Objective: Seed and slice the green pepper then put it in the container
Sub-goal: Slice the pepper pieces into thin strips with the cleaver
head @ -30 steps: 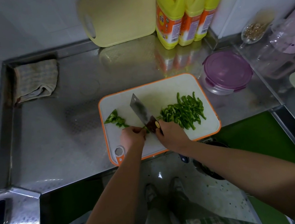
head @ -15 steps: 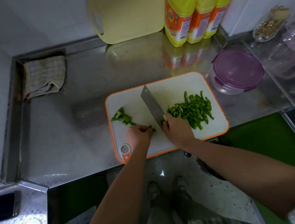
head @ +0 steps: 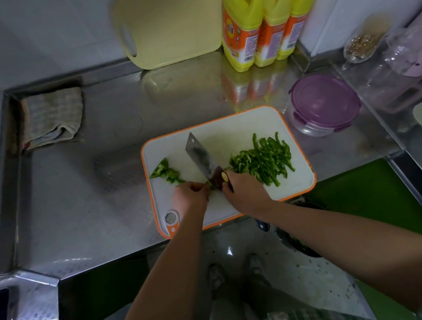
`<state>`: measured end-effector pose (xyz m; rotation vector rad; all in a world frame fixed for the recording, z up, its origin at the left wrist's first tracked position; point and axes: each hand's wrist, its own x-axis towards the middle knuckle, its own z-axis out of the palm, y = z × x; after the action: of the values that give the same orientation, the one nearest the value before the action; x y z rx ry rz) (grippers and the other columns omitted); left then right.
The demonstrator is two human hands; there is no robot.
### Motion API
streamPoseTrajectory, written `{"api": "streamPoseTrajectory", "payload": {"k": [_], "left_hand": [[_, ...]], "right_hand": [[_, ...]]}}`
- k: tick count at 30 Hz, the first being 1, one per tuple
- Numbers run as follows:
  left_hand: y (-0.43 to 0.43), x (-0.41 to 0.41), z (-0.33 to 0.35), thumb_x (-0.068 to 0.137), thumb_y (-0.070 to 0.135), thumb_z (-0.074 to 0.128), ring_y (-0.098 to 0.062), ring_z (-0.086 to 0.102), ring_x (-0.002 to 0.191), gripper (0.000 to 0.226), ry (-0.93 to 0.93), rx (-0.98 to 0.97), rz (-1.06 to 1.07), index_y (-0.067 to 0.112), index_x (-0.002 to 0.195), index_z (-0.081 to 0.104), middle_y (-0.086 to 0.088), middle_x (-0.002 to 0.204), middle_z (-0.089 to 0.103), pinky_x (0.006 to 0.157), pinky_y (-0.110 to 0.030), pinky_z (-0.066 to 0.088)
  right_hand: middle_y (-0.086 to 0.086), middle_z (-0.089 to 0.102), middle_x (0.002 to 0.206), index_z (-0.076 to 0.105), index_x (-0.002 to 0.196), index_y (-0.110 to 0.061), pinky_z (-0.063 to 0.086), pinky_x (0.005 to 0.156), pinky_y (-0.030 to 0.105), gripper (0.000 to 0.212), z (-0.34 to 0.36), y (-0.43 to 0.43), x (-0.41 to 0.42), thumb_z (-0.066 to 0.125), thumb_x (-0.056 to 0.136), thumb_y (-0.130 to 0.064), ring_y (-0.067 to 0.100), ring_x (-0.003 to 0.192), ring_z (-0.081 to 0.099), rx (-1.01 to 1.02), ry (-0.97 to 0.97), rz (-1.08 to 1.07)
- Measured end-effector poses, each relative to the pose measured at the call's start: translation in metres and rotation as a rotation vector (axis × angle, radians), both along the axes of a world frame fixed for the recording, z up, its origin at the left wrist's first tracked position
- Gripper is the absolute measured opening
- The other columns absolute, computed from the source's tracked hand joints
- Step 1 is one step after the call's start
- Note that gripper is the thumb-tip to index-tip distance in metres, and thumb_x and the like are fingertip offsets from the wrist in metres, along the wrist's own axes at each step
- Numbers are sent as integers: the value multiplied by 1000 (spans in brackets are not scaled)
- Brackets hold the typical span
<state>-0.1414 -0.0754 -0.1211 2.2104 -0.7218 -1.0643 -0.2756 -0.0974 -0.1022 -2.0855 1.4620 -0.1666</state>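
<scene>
Under left hand (head: 190, 197): pepper piece (head: 209, 184), beside cleaver (head: 202, 158).

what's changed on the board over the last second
The knife chopped down half a second ago and is now tilted back up, its flat showing, in the right hand. The left hand stays holding the pepper piece. The strips, uncut pieces and closed container are unchanged.

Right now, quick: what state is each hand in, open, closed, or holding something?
Left hand: fingers curled, holding down a pepper piece.
Right hand: grips the cleaver by its handle.
</scene>
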Motion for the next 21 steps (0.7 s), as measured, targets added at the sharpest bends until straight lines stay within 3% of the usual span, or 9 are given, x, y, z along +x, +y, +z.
{"api": "streamPoseTrajectory", "payload": {"k": [6, 15, 21], "left_hand": [[0, 1, -1, 82, 18, 74, -15, 60, 63, 18, -1, 0, -8, 19, 65, 67, 1, 61, 65, 59, -23, 43], [1, 2, -2, 83, 19, 73, -11, 58, 61, 8, 0, -2, -22, 13, 77, 74, 0, 64, 67, 53, -21, 41], [-1, 4, -3, 83, 14, 73, -16, 62, 66, 8, 22, -2, -39, 12, 75, 73, -2, 64, 67, 63, -26, 49]], "right_hand": [[4, 50, 71, 51, 96, -8, 35, 55, 30, 19, 2, 3, 1, 41, 98, -24, 22, 61, 48, -19, 61, 13], [4, 48, 72, 46, 90, -11, 31, 55, 29, 16, -6, 0, 12, 42, 99, -23, 22, 61, 46, -7, 56, 1], [8, 57, 74, 52, 102, -7, 33, 53, 30, 20, -10, -5, 11, 42, 100, -24, 26, 63, 55, -69, 67, -9]]}}
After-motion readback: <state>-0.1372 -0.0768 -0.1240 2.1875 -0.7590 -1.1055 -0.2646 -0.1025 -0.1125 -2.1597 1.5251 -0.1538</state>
